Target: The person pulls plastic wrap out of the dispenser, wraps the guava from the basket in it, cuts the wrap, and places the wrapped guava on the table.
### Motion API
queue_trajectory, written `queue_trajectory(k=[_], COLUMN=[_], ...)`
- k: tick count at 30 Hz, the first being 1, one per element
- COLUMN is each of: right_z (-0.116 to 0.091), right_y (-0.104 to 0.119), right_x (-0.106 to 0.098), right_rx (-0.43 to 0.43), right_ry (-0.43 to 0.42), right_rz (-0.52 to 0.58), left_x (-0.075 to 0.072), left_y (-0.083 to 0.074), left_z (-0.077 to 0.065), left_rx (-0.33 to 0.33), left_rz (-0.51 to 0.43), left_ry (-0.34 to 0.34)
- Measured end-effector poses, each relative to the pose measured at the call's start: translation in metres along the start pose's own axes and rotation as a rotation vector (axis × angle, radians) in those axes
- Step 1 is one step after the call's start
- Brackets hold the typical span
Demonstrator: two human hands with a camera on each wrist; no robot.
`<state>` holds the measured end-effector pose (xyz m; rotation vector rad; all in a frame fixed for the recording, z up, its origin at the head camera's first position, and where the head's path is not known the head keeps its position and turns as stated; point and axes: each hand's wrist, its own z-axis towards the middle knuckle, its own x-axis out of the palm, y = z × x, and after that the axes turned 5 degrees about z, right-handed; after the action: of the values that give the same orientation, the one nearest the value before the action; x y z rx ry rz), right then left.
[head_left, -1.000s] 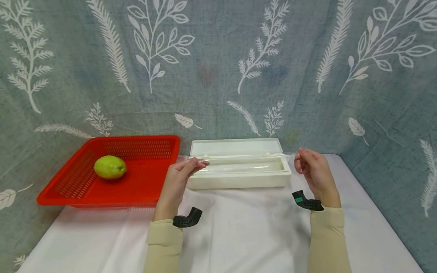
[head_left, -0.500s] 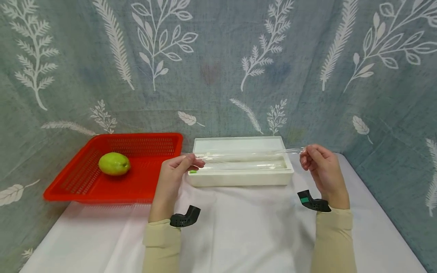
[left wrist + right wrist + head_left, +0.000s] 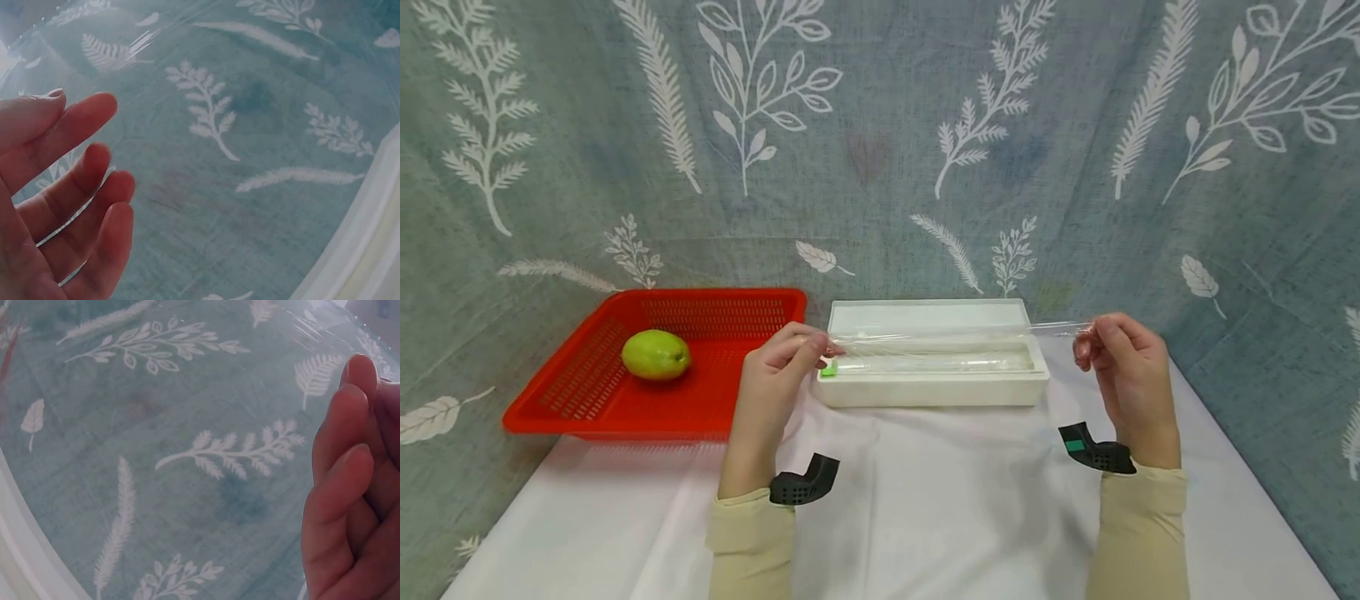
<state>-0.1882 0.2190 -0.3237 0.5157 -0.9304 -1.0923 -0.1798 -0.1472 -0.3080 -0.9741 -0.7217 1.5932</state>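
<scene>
A sheet of clear plastic wrap (image 3: 955,337) stretches between my two hands over a long white dispenser box (image 3: 934,393). My left hand (image 3: 772,371) pinches one corner between thumb and index finger, by the box's left end. At the other corner, my right hand (image 3: 1131,358) pinches the film, out beyond the box's right end. The box lid (image 3: 925,313) stands raised at the back, and a clear roll lies inside. A small green slider (image 3: 829,368) shows at the box's left front. In the left wrist view the other fingers (image 3: 112,237) are loosely bent beside the film.
On the left of the white-clothed table (image 3: 940,500) stands a red perforated basket (image 3: 625,425) with a yellow-green fruit (image 3: 656,355) in it. A grey-green curtain (image 3: 880,150) with white leaf prints hangs behind and at both sides.
My hands have drawn apart, the left one shifting left and the right one shifting right, so the film spans wider. The green slider has come into sight near my left fingers.
</scene>
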Motion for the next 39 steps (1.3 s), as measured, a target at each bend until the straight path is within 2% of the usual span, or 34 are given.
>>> queue_trajectory(k=[3,8,11,14,20,25,37,39], right_z=[-0.001,-0.002,-0.002,-0.003,-0.003,-0.003,-0.004,-0.005], right_y=[0.002,0.008,0.012,0.015,0.019,0.022,0.03,0.031], right_x=[0.002,0.007,0.011,0.015,0.02,0.023,0.027,0.028], right_rx=[-0.014,-0.013,-0.022,-0.04,-0.103,-0.182,-0.35,-0.373], right_ry=[-0.003,-0.071,-0.075,-0.058,-0.048,-0.064,-0.111,-0.107], right_rz=[-0.009,-0.116,-0.118,-0.114,-0.092,-0.027,-0.033,0.004], left_x=[0.0,-0.001,-0.001,0.0,0.001,0.002,0.0,0.0], left_y=[-0.004,-0.01,-0.015,-0.026,-0.045,-0.049,-0.058,-0.062], left_z=[-0.001,-0.003,-0.004,-0.007,-0.012,-0.014,-0.018,-0.019], left_rx=[0.03,0.07,0.063,0.055,0.065,0.088,0.139,0.156], left_rz=[0.033,0.038,0.034,0.035,0.028,-0.024,-0.077,-0.09], left_ry=[-0.028,-0.103,-0.153,-0.173,-0.162,-0.141,-0.103,-0.101])
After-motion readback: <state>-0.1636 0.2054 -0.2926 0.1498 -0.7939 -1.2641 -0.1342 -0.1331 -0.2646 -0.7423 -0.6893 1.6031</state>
